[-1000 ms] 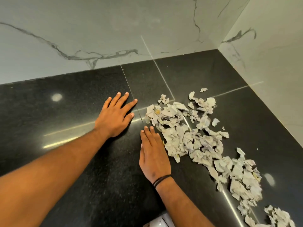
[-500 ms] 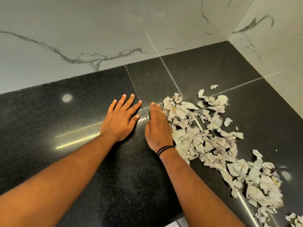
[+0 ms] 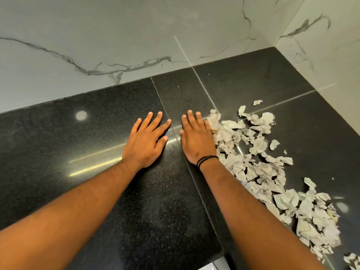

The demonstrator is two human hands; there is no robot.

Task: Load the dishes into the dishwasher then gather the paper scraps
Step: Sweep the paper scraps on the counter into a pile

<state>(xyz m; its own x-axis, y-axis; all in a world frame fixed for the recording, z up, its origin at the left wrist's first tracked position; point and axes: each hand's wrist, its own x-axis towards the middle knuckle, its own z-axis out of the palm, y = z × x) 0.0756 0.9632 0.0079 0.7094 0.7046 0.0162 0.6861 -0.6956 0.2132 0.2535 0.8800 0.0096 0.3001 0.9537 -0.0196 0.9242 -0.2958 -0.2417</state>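
Note:
Several crumpled grey-white paper scraps (image 3: 259, 168) lie in a long band on the black granite counter (image 3: 97, 133), running from the middle towards the lower right. My right hand (image 3: 196, 139) lies flat with straight fingers at the band's left end, its outer edge touching the scraps. A black band circles that wrist. My left hand (image 3: 146, 141) rests flat on the bare counter just left of the right hand, fingers spread, holding nothing. No dishes or dishwasher are in view.
White marble walls (image 3: 136, 36) close the counter at the back and the right, meeting in a corner at upper right. A single scrap (image 3: 257, 102) lies apart near the back. The counter's front edge (image 3: 218, 259) shows at the bottom.
My right hand has slid forward along the left side of the scraps, drawing level with my left hand. The left hand has stayed flat in place.

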